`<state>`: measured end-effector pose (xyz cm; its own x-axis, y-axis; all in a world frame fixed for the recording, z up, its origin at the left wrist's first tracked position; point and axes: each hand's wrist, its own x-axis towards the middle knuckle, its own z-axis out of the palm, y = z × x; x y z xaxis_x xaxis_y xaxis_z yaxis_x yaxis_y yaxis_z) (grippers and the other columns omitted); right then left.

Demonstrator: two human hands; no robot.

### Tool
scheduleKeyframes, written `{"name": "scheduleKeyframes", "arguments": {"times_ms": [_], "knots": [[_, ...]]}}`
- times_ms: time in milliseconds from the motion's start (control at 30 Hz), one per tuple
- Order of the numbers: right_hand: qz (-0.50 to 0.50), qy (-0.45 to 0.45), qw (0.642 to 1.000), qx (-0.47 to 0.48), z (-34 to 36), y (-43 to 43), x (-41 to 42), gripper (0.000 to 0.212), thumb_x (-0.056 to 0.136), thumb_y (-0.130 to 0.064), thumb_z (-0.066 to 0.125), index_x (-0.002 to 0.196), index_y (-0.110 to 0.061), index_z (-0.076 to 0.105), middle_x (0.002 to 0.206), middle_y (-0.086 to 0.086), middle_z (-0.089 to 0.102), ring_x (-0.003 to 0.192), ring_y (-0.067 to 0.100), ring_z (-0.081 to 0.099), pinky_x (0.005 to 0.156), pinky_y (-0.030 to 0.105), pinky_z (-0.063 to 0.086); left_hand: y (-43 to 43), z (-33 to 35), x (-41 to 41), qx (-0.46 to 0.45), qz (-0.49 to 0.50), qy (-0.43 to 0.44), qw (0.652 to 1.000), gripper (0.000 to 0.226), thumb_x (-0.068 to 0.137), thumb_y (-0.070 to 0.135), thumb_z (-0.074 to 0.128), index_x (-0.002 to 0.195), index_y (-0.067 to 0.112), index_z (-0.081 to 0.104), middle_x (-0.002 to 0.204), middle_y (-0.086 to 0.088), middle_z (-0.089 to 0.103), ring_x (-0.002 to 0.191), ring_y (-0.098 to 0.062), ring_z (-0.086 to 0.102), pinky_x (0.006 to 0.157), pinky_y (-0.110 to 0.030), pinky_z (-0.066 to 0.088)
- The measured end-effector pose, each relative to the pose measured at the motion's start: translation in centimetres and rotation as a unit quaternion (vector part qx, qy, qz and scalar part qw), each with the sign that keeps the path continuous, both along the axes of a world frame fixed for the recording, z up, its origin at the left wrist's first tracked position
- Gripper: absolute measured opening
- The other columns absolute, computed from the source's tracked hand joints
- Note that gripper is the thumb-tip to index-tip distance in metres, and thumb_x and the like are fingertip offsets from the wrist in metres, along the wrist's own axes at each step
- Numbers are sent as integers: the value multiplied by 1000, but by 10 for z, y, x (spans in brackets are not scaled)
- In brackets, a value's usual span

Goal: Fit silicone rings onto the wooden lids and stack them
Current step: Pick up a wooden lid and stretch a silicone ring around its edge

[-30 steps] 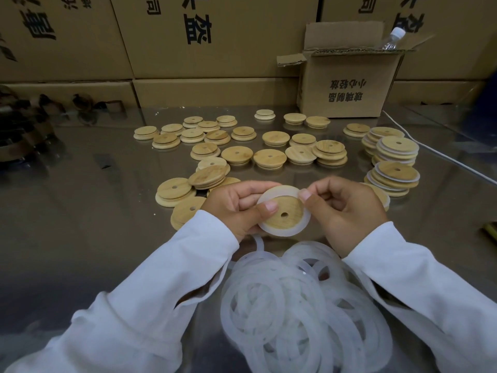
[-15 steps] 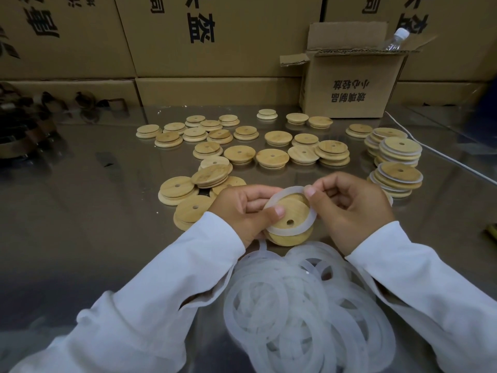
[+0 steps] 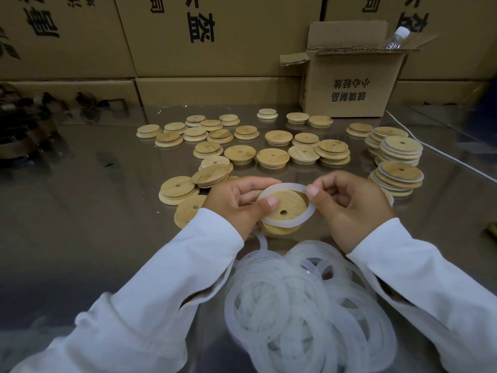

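Both hands up just above desk [image 3: 80, 238], centre frame. Left hand [image 3: 236, 201] closed on wooden lid [image 3: 285, 208], thumb pressing ring edge. Right hand [image 3: 349, 203] pinches silicone ring [image 3: 309, 214] w/ thumb + fingers, ring looped partway round lid, far edge lifted. Loose rings [image 3: 309, 305] piled near side; ringed stacks [image 3: 398, 168] at right, bare lids [image 3: 242, 154] beyond.

The lids [image 3: 273, 156] in the middle are pale wood, smooth and matt. The rings [image 3: 309, 305] at the bottom are milky, soft-looking silicone. The table [image 3: 80, 224] is shiny metal. The boxes [image 3: 215, 36] along the top are plain brown cardboard.
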<state>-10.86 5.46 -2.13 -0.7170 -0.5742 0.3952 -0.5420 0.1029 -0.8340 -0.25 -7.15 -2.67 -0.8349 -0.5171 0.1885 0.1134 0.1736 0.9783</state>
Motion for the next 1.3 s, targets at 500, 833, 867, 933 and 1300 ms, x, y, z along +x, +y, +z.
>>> {"name": "scheduleKeyframes", "arguments": {"times_ms": [500,833,867,933,1300], "knots": [[19,-40,999,-22,0,-1,-1,20,81,-14,64,66,-25,60,64,-5,62,62,13,57,62,15,47,1,1,-2,34,24,6,999,26,85,3,58,89,27,67,79,6,74,81,-14,69,77,-39,56],[-23,4,999,-23,3,3,0,16,83,-18,61,71,-28,58,71,-2,62,74,24,61,71,33,52,3,7,-1,-56,10,49,997,29,84,-1,58,91,26,65,87,5,71,79,-8,68,65,-20,54],[-24,4,999,-25,2,3,0,16,83,-18,61,71,-27,58,71,-2,62,74,24,61,71,33,52,3,8,-1,-73,9,55,996,30,83,-2,59,92,26,64,89,5,71,81,-7,68,68,-19,54],[-20,5,1000,-22,2,3,1,16,83,-18,61,71,-27,57,70,-2,62,74,25,60,71,35,52,4,8,0,-94,13,67,993,31,83,-3,59,93,26,64,93,6,69,86,-5,67,75,-17,53],[-2,23,999,-24,1,3,3,19,83,-16,63,69,-29,56,66,-8,59,69,20,59,67,27,49,3,6,-2,-52,33,96,993,28,84,-3,56,93,22,64,86,9,71,79,-3,67,67,-17,53]]}}
